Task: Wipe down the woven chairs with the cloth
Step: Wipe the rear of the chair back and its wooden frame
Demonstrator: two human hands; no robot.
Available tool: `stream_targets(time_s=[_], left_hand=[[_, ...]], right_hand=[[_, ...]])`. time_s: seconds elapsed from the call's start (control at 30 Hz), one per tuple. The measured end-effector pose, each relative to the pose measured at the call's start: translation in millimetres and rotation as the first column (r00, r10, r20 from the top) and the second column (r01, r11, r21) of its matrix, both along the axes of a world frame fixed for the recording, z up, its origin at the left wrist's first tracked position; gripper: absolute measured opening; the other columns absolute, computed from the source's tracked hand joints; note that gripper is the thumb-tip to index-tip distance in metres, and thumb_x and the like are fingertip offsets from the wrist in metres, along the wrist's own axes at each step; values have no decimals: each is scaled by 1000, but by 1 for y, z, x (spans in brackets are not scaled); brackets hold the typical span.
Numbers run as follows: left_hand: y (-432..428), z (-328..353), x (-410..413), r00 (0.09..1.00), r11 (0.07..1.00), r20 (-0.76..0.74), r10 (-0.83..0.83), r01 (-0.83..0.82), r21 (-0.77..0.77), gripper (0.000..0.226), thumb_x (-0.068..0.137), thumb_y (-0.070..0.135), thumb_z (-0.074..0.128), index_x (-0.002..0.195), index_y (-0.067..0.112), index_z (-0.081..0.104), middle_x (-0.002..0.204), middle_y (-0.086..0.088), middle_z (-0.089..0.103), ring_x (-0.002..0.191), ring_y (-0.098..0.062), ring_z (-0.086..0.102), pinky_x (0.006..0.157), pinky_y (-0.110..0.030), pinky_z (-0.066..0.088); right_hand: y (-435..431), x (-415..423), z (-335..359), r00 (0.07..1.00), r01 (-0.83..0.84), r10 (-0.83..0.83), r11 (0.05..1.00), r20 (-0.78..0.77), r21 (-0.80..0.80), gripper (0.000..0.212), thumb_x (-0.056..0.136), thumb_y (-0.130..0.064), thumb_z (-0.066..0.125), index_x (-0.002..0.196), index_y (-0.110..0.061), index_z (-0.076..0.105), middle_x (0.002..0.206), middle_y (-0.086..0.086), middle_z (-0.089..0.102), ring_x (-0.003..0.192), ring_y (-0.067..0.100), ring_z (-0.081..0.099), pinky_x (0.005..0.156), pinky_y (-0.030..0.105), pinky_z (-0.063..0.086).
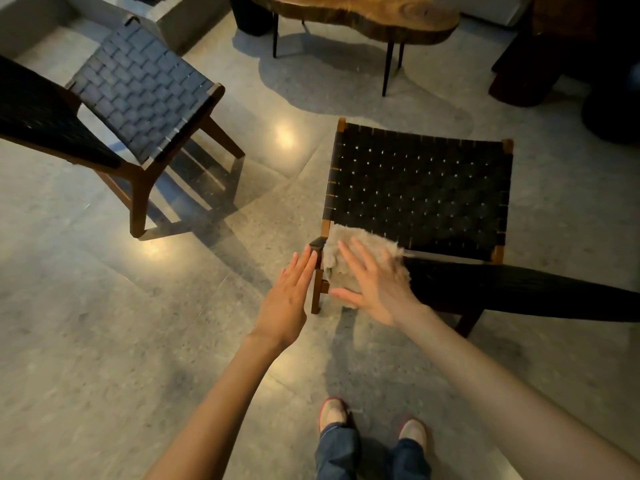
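Note:
A dark woven chair (419, 188) with a wooden frame stands right of centre, its backrest running off to the lower right. A fluffy beige cloth (349, 244) lies over the chair's near left corner. My right hand (372, 282) presses flat on the cloth with fingers spread and straight. My left hand (289, 299) is held flat just left of that corner, its fingertips touching the frame's dark end. A second woven chair (142, 88) stands at the upper left, apart from both hands.
A live-edge wooden table (367, 15) on thin black legs stands at the top centre. Dark furniture (540, 71) fills the upper right. The floor (104, 323) is polished grey stone. My feet (374, 424) stand just behind the near chair.

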State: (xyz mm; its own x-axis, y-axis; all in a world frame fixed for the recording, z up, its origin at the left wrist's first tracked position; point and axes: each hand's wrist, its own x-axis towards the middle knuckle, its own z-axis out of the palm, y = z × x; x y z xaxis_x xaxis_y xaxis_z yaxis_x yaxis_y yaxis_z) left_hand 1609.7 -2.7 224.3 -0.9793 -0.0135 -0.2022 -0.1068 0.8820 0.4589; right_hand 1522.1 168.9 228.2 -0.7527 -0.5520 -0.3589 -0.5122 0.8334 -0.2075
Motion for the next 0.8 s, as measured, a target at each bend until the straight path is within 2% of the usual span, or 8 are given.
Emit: stream_targets(time_s=[0.13, 0.23, 0.3, 0.47, 0.63, 0.8], left_hand=[[-1, -5, -1, 1000, 1000, -6, -1, 1, 19, 92, 85, -13, 43, 148, 28, -11, 154, 10, -22, 142, -11, -17, 104, -15, -15], [3, -8, 0, 1000, 999, -10, 17, -17, 29, 92, 85, -14, 42, 149, 27, -10, 154, 11, -22, 142, -10, -17, 108, -18, -11], [8, -8, 0, 1000, 999, -8, 30, -30, 13, 88, 88, -10, 41, 149, 25, -11, 154, 9, -23, 142, -12, -18, 111, -23, -9], [25, 3, -5, 999, 998, -34, 41, -42, -43, 84, 92, 3, 46, 147, 24, -14, 150, 9, -25, 136, -12, -29, 109, -28, -17], [59, 14, -14, 1000, 999, 21, 11, -10, -50, 79, 94, 0, 41, 148, 20, -14, 155, 3, -21, 135, -12, -28, 109, -27, -16], [82, 13, -23, 993, 995, 109, -36, 45, -84, 82, 94, 3, 47, 149, 18, -12, 157, 0, -18, 140, -16, -22, 108, -28, -14]], right_hand=[[-32, 2, -12, 985, 2, 3, 1000, -170, 29, 74, 96, -55, 35, 152, -26, -3, 158, 1, 12, 138, 30, 23, 110, 47, 27], [-35, 4, -20, 954, -5, 22, 998, -298, 57, 71, 95, -55, 38, 152, -27, 5, 148, 4, 32, 120, 28, 40, 94, 41, 36], [-32, 2, -24, 928, -27, 57, 996, -368, 85, 69, 94, -57, 40, 150, -28, 12, 140, 5, 40, 112, 26, 44, 86, 37, 38], [-24, -3, -25, 946, 23, 4, 997, -325, 77, 67, 92, -56, 46, 148, -34, 17, 132, 7, 40, 109, 26, 42, 83, 33, 37], [15, -4, -22, 943, 74, -47, 995, -329, 71, 67, 88, -55, 52, 144, -32, 24, 129, 7, 41, 111, 24, 41, 87, 32, 37], [51, -4, -26, 954, 83, -42, 988, -296, 129, 70, 86, -56, 57, 143, -31, 25, 132, 7, 38, 115, 25, 40, 92, 35, 37]])
